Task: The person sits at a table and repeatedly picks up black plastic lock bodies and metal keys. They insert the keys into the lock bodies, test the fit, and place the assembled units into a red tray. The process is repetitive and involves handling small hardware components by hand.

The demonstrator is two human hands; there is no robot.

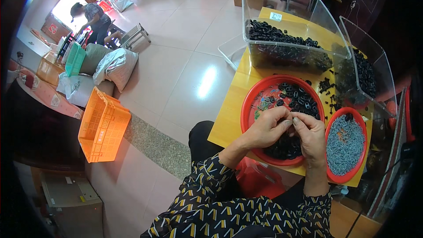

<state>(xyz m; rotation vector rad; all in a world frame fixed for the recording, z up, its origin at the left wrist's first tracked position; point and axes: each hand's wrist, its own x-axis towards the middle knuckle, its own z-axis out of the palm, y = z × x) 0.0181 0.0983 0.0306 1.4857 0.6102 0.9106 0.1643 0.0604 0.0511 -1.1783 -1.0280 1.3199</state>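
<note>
1. The left hand [268, 128] and right hand [312, 135] meet over the round red basin [245, 108], thumbs and forefingers drawn into narrow pinches. Whether a piece sits between those fingertips I cannot tell — it would be too small and too covered.

2. The black plastic pieces [305, 102], many of them oval with openings, lie heaped in the basin, around and below the hands. They look light and stiff, with smooth faces that probably slide a little; breakage seems unlikely in ordinary fingering. The outer edges look like the best hold, thumb against forefinger, leaving the openings uncovered.

3. The small silvery metal fasteners [346, 145] fill the oval red tray [341, 179], just beside the basin on the right hand's side. Each should be nearly weightless, hard and apt to roll or slip — a fingertip pinch around the middle of the shank suits it, taken singly from the tangle.

4. More black parts [282, 35] fill the clear plastic bin [299, 47] beyond the basin, on the yellow table [227, 125]. Filled like that, the bin likely weighs far more than any piece; two opposite rims would be the place to lift.
</note>
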